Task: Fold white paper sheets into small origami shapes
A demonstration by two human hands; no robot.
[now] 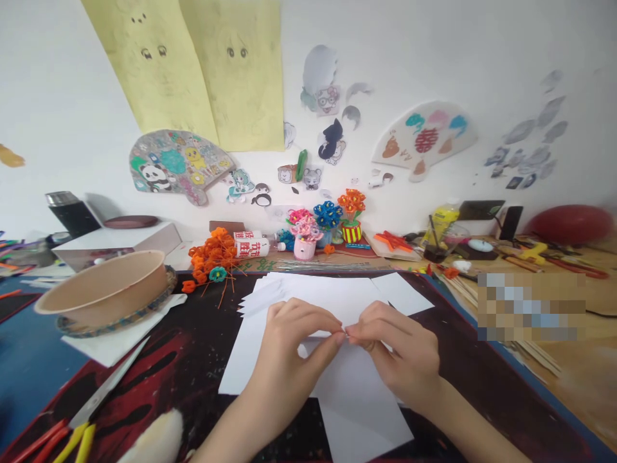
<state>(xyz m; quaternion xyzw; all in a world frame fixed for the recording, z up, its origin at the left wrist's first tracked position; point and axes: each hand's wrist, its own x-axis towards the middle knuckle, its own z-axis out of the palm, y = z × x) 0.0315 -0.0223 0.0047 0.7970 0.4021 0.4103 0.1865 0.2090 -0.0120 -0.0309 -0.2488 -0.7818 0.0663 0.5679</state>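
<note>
At desk centre, on the dark mat, left hand and right hand both pinch the paper, thumb and forefinger closed on one small raised fold where the fingertips meet, other fingers curled. Judgement: the crease goes best with edges matched first, then pressed outward from the pinch, sheet kept flat. Containers: bowl at left, inside hidden from me; pink pot and striped pot at back hold craft flowers.

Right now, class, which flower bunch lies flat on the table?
The large orange bunch with one teal flower; the pink bunch, blue bunch and smaller orange bunch stand upright.
</note>
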